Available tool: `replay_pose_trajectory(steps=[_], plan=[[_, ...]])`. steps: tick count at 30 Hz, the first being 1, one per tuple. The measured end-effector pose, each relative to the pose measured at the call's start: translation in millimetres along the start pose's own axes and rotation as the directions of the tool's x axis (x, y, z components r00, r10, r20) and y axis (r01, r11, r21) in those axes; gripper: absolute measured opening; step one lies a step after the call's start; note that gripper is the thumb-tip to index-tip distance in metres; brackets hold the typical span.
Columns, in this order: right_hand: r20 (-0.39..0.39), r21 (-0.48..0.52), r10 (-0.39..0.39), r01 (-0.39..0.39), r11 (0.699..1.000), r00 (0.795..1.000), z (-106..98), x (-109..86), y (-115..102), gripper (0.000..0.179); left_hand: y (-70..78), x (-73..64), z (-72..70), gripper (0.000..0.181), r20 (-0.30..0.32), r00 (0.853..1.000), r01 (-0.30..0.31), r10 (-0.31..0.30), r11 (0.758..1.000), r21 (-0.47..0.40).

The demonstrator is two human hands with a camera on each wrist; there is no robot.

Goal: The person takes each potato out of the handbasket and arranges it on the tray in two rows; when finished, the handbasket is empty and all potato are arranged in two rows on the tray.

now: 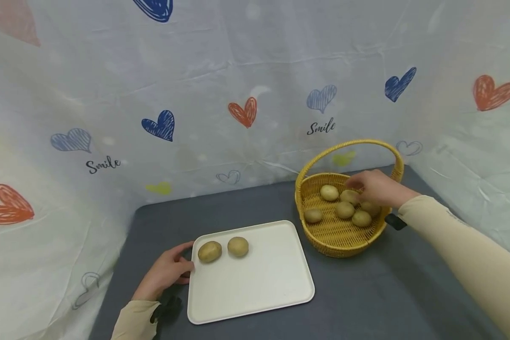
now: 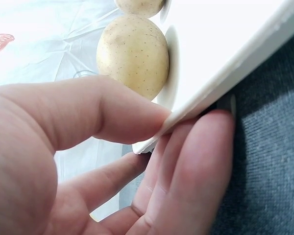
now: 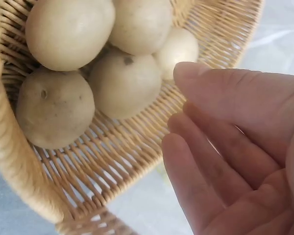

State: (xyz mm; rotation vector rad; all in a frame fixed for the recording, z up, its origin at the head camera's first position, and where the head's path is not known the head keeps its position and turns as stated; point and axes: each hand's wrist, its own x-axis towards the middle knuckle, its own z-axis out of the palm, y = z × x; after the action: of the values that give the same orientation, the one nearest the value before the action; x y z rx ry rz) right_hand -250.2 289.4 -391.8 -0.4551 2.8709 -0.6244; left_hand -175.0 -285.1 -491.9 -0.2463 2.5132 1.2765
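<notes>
My left hand is at the left edge of a white rectangular tray. In the left wrist view its thumb lies on the tray's rim and its fingers curl beneath, pinching the edge. Two potatoes sit on the tray near its far left corner, an oval one and a rounder one. My right hand reaches over the yellow wicker basket, under its handle. In the right wrist view its loosely bent fingers hold nothing, close to several potatoes in the basket.
The basket's tall arched handle rises over the right forearm. Tray and basket stand on a dark grey tabletop, the basket to the right of the tray. A white cloth printed with hearts hangs behind and at the sides.
</notes>
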Motion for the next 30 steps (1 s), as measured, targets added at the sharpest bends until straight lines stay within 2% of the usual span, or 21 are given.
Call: replay_pose_trajectory(steps=[12, 21, 30], plan=[[0.040, -0.084, 0.008, -0.005, 0.996, 0.999, 14.6, 20.0, 14.5, 0.032, 2.3, -1.8, 1.8, 0.079, -0.009, 1.000, 0.005, -0.005, 1.000, -0.005], [0.036, -0.114, 0.000, 0.004, 0.993, 0.999, 19.5, 28.0, 12.1, 0.034, -0.3, 0.5, 0.8, 0.079, -0.010, 1.000, 0.009, -0.010, 1.000, -0.015], [0.070, -0.109, 0.036, -0.028, 0.994, 0.997, 20.7, 36.3, 9.0, 0.049, -1.4, -0.5, 0.8, 0.077, -0.006, 1.000, -0.007, 0.007, 1.000, -0.025]])
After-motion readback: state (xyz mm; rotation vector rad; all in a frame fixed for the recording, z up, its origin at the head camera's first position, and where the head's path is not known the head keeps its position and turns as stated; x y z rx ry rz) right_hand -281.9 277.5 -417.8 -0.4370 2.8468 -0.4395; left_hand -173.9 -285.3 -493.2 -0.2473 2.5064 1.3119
